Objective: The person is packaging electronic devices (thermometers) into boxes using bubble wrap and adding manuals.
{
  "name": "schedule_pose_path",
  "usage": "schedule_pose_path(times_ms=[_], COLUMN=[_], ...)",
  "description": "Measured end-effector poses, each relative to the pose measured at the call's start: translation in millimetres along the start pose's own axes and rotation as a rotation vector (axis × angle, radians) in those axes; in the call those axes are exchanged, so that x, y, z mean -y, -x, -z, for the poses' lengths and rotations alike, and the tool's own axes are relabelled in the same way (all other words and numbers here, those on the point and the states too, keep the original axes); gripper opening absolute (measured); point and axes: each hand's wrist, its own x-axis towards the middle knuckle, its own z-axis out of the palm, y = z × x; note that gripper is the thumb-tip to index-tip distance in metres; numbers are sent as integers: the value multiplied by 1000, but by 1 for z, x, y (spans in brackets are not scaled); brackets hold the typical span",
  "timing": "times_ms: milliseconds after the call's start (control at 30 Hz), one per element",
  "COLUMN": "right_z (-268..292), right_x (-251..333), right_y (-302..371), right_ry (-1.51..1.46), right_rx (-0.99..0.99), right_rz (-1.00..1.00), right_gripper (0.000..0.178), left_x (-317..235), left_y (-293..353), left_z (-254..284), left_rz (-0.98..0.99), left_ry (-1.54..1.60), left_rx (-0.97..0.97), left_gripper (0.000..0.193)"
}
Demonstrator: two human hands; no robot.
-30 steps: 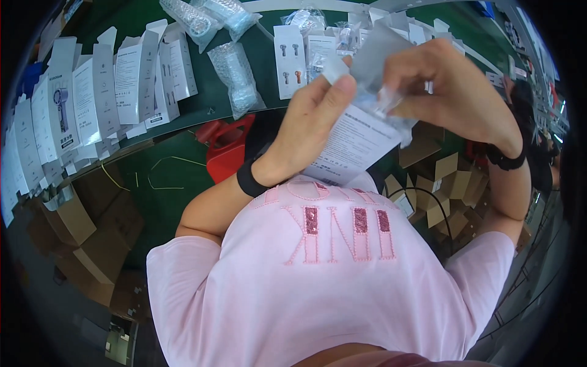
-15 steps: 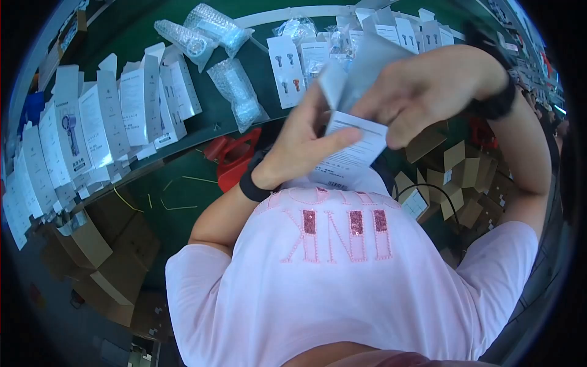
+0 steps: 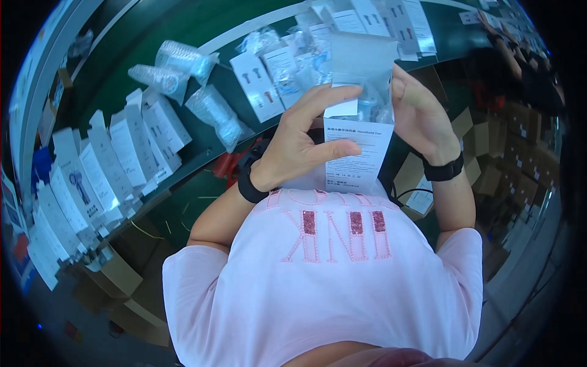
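Observation:
In front of my chest is a white printed carton (image 3: 358, 160), its top open and a long flap (image 3: 364, 58) standing up at the far side. Inside the opening shows something pale in clear plastic wrap (image 3: 369, 105), partly hidden by the walls. My left hand (image 3: 296, 144) grips the carton's left side, thumb across the printed face and fingers by a small side flap. Against the right edge lies my right hand (image 3: 425, 116), curled around the carton with some fingertips hidden behind it.
Bubble-wrapped packs (image 3: 214, 116) lie on the green bench (image 3: 251, 37). A row of white cartons (image 3: 79, 186) stands at left, with more cartons (image 3: 406, 30) and clear-bagged parts (image 3: 306, 61) at the back. Brown cardboard boxes (image 3: 489, 137) sit below at right; another person's arm (image 3: 504, 52) shows far right.
My right hand has come out from above the carton's opening and moved down to its right side. The carton is turned more upright, and the view has swung to the right.

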Motion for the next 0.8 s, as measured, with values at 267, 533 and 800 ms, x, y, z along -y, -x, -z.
schedule_pose_path(times_ms=[267,533,800], right_z=[100,186,255], right_x=[27,64,67], right_y=[38,51,74], right_ry=[-195,253,498], right_rx=[80,61,56], right_rz=[88,135,465], right_gripper=[58,76,58], left_x=[25,46,85], left_y=[-65,-151,-180], left_z=[-58,-130,-193], left_rz=[42,-21,130], left_ry=[-122,-306,-233], left_rx=[133,337,85], left_gripper=[79,98,71])
